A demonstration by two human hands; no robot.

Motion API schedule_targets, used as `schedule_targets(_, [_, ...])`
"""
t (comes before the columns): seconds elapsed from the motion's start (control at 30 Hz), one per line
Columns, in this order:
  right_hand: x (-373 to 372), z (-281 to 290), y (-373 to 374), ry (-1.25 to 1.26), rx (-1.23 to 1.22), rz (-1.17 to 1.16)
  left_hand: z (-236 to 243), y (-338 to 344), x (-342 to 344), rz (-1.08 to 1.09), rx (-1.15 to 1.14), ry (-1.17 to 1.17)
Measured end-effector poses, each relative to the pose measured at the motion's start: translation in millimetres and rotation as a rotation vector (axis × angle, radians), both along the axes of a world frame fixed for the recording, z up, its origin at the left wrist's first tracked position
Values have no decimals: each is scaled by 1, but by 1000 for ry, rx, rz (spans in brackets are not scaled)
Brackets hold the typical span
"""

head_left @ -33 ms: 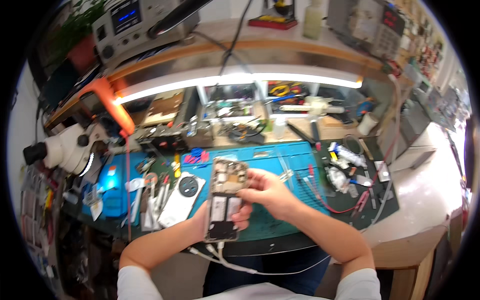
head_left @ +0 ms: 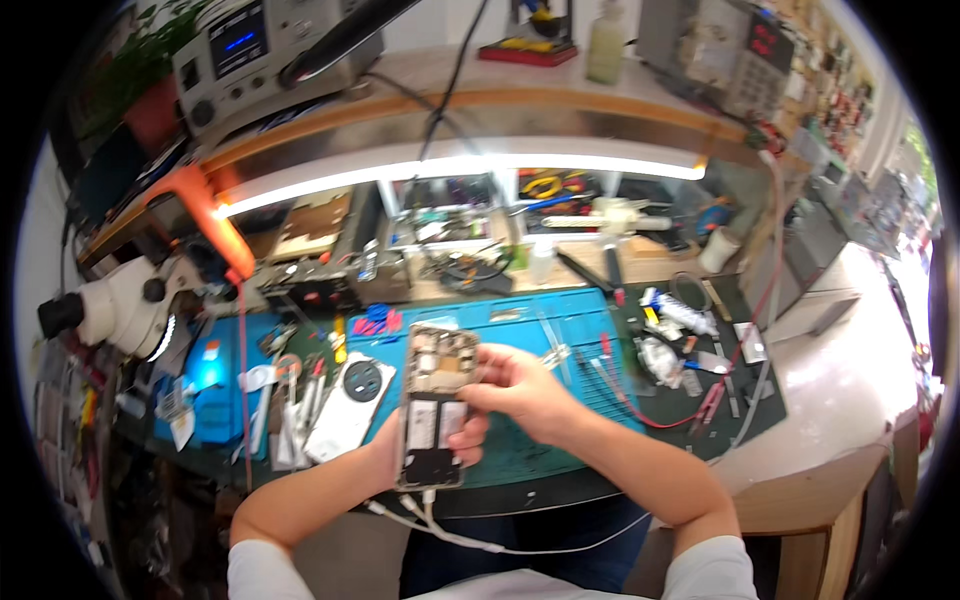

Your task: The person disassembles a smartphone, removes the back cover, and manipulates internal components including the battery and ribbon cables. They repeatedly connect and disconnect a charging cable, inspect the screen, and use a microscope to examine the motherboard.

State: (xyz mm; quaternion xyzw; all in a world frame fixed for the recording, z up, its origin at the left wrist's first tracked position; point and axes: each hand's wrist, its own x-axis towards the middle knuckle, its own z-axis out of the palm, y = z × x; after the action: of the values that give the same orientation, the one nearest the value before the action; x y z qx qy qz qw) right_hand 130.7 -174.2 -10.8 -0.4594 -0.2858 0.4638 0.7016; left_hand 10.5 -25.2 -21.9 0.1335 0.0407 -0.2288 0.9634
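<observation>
An opened phone (head_left: pixel 430 468) stands upright in my left hand (head_left: pixel 468 440), with its board and battery uncovered. The left fingers wrap round its right edge from behind, and the palm is mostly hidden by it. My right hand (head_left: pixel 525 395) is closed at the phone's right edge, thumb and fingers against the board area. Whether a small part lies between those fingertips is too blurred to tell. A white cable (head_left: pixel 430 497) plugs into the phone's bottom end. On the mat just left of my hands lies a white phone back cover (head_left: pixel 335 428) with a round black camera ring.
Under the hands is a blue work mat (head_left: pixel 540 455). Tweezers and screwdrivers (head_left: pixel 310 405) lie left, near a microscope (head_left: pixel 110 305). To the right are red test leads (head_left: pixel 660 424) and tubes (head_left: pixel 690 315). A lit lamp bar (head_left: pixel 460 170) spans the shelf front.
The whole view has shifted slightly, so the bench appears a little further left. Both hands keep the same hold on the phone.
</observation>
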Motion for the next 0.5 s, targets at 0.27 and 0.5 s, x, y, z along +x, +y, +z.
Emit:
schedule_targets(0.27, [-1, 5, -4, 35, -26, 5, -1, -1, -2, 61, 44, 2])
schedule_targets(0.5, [3, 2, -5, -20, 46, -100, 5, 3, -1, 249, 149, 51])
